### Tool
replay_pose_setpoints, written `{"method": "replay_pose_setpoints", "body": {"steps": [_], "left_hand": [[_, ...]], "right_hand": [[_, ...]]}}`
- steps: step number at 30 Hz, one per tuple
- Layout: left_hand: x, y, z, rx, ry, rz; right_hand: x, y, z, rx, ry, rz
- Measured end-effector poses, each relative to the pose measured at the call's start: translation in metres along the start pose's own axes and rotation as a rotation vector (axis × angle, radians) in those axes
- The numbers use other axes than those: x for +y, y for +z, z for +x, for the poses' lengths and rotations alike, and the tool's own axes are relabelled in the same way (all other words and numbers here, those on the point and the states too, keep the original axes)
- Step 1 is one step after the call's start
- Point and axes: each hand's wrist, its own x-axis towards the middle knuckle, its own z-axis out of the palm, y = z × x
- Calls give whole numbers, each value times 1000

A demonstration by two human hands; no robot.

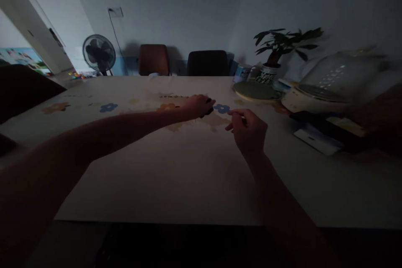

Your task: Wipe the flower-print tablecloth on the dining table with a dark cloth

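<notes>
Above the middle of the table, my left hand is closed around a small dark object. Its kind cannot be made out in the dim light. To the right, my right hand is curled, with the index finger pointing left and the thumb close to it. Whatever may be pinched in those fingers is too dark to see. A gap separates the two hands, and a blue printed flower on the tablecloth shows between them.
On the right stand a potted plant, a round green mat, a pale pot and a dark tray with papers. Beyond the table are a brown chair, a black chair and a fan.
</notes>
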Motion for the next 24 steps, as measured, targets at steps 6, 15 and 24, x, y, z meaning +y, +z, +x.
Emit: {"method": "replay_pose_setpoints", "body": {"steps": [6,15,24], "left_hand": [[-33,-33,-9,-131,-233,-405],[-109,-85,-30,-12,-412,-499],[-171,-139,-80,182,-494,-431]], "right_hand": [[-2,0,-1,4,-31,-8],[-4,-2,0,-30,-17,-49],[-1,0,0,-36,-33,-74]]}}
